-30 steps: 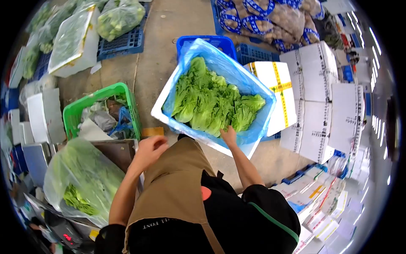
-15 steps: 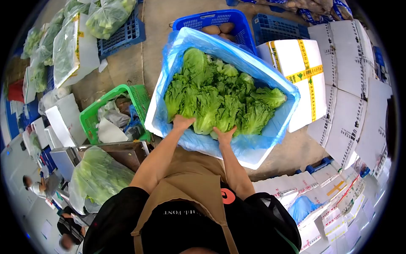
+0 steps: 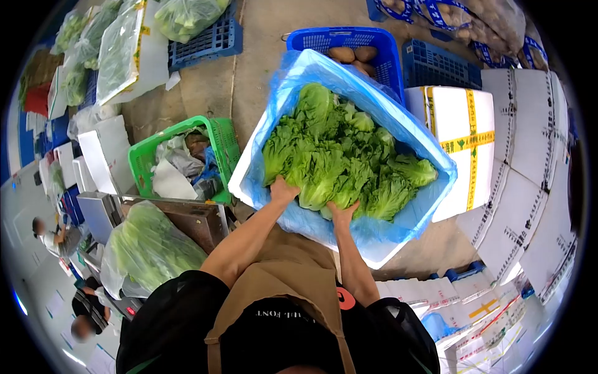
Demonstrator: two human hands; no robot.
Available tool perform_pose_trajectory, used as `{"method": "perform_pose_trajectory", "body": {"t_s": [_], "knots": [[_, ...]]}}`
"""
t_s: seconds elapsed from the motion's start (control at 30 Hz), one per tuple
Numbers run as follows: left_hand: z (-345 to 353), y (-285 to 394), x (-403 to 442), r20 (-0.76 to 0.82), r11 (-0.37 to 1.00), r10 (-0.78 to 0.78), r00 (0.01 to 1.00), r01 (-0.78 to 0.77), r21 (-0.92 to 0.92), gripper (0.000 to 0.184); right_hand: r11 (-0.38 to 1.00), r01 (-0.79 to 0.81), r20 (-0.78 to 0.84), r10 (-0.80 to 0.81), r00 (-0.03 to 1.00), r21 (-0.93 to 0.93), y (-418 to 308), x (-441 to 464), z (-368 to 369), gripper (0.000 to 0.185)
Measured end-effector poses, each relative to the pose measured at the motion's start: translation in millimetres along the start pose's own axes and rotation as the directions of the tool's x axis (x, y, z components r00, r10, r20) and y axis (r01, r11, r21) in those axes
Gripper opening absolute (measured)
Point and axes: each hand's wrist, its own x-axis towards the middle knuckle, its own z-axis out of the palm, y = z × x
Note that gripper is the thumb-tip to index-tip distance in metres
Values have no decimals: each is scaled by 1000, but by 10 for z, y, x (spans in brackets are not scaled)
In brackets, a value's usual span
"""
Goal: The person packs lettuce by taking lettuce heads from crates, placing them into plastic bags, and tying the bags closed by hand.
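Note:
Green leafy lettuce (image 3: 333,146) lies in rows inside a white foam box (image 3: 374,254) lined with a blue plastic bag (image 3: 411,232). My left hand (image 3: 284,189) grips the near-left edge of the lettuce, its fingertips hidden among the leaves. Further right, my right hand (image 3: 342,212) is closed around the base of a lettuce head at the box's near side, thumb and fingers partly sunk in the leaves. Both hands are inside the near wall of the box.
Behind the box stands a blue basket (image 3: 391,62) of brown root vegetables. A green crate (image 3: 232,146) with scraps is left, beside a bagged vegetable bundle (image 3: 152,246). A taped foam box (image 3: 483,168) and stacked white boxes (image 3: 517,212) stand right. Two people are far left.
The whole view has shifted, so the box and surroundings appear further right and lower. Both hands remain at the near edge of the lettuce, which has moved slightly under them.

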Motion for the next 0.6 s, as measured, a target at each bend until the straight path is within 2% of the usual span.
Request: {"method": "perform_pose_trajectory", "body": {"t_s": [0.03,0.1,0.13,0.23,0.33,0.43,0.53,0.6], "knots": [[-12,-8,10,6,1000,0,1000,0,14,70,1000,-12,14,11,1000,12,-24,-30,6,121],[1,-2,32,21,999,2,1000,-3,40,70,972,-22,68,6,998,234,-62,-80,-26,118],[78,-57,80,-10,999,20,1000,-20,-28,70,940,-32,96,-1,995,339,-99,-109,-44,116],[317,-250,209,-72,977,54,996,-68,-201,68,904,39,57,-70,996,426,-97,-124,-36,111],[288,-199,145,-34,953,30,999,-39,-302,64,921,149,-2,-159,987,360,-109,-131,-42,104],[-52,232,-161,71,947,-47,996,67,-315,56,976,195,-61,-190,980,93,-434,-267,-196,93],[-178,378,-240,150,944,-77,986,120,-308,49,971,235,-58,-238,970,-51,-428,-109,-295,82],[-237,445,-246,172,955,-78,982,123,-271,46,986,151,38,-154,987,64,-694,-111,-491,76]]}}
